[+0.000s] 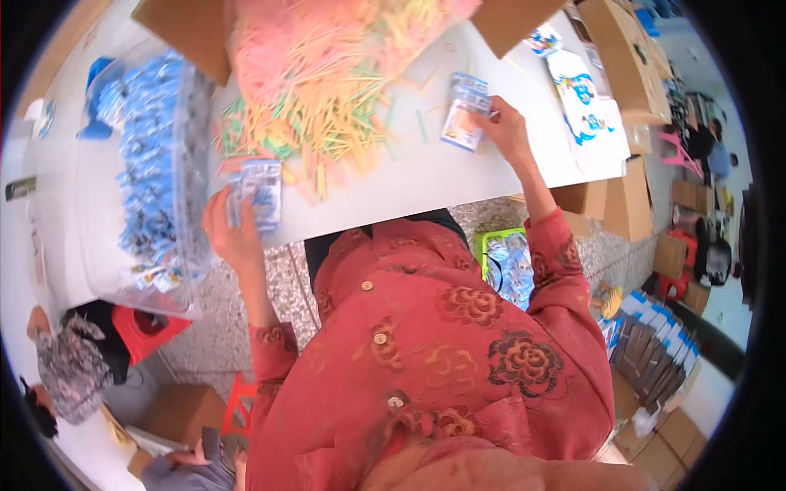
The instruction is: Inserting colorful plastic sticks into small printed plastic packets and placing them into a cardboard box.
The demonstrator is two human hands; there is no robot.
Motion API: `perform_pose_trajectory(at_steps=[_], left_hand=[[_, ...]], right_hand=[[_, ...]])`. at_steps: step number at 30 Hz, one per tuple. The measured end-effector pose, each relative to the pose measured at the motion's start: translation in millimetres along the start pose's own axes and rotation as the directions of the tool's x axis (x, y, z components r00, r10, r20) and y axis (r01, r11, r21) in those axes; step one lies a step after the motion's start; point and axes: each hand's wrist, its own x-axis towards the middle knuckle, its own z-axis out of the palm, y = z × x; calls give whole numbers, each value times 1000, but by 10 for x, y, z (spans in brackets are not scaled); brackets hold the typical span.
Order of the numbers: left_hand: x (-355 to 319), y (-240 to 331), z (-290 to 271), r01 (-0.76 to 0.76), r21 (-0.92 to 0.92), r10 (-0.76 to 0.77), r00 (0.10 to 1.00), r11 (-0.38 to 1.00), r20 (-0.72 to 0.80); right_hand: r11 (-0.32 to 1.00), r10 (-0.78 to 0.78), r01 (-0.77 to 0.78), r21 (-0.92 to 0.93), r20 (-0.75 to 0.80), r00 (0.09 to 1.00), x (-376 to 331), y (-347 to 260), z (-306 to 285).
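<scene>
My right hand (508,135) pinches the right edge of a small flat blue-and-white packet (465,114) over the white table. Lower left, near the table's front edge, my left hand (232,231) has its fingers closed on the side of another blue-and-white packet (266,196). Between and beyond my hands spreads a loose heap of thin pastel sticks (319,131) in pink, yellow and green. They spill out of a clear bag (286,41) at the far edge of the view.
A clear plastic bin (192,270) full of blue packets stands at the left. Cardboard flaps (184,33) flank the bag of sticks. White printed sheets (585,123) lie at the table's right end, and below the table is a green-rimmed basket (485,245). Other people (78,368) sit nearby.
</scene>
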Motion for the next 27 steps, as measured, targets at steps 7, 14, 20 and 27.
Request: perform_pose_trajectory(at_steps=[7, 14, 20, 27], left_hand=[[32, 177, 84, -40, -36, 41, 999, 999, 15], [-167, 1056, 477, -206, -461, 330, 921, 863, 206], [-168, 1830, 1039, -466, -555, 694, 644, 689, 322], [-283, 1999, 1434, -570, -474, 742, 527, 671, 416]], right_hand=[[996, -89, 88, -16, -163, 983, 217, -29, -191], [983, -177, 172, -71, -71, 982, 589, 60, -123], [950, -240, 198, -240, -162, 957, 659, 56, -91], [955, -154, 143, -261, -21, 988, 669, -23, -162]])
